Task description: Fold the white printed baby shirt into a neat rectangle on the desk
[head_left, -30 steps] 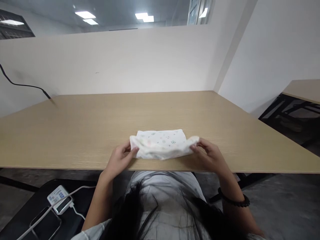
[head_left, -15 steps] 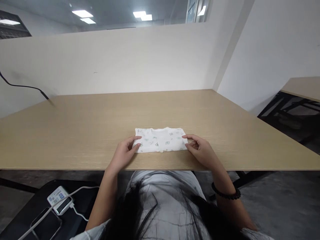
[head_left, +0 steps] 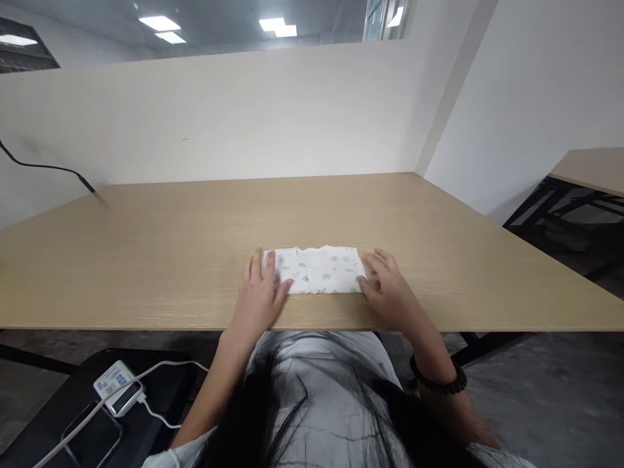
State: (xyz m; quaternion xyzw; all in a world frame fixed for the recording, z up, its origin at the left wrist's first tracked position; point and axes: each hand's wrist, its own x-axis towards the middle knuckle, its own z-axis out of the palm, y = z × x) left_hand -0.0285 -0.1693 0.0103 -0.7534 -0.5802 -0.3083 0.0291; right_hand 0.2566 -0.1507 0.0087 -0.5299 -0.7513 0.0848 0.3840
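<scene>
A white garment (head_left: 319,272) with small printed figures lies folded into a flat, wide strip near the front edge of the wooden table (head_left: 195,240). My left hand (head_left: 260,286) rests over its left end, fingers stretched out and apart, thumb on the cloth. At the opposite end is my right hand (head_left: 387,283), slightly blurred; its thumb touches the cloth's right edge while the other fingers are spread beyond it. Neither hand grips the cloth.
A black cable (head_left: 53,168) reaches the table's back left corner. White partition walls (head_left: 273,117) stand behind and to the right. Below on the left, a black seat (head_left: 160,383) holds a white power bank (head_left: 117,388) with a white cord.
Both hands have let go of the garment's ends. My left hand has moved right and flattened onto the cloth; my right fingers have lifted off and spread.
</scene>
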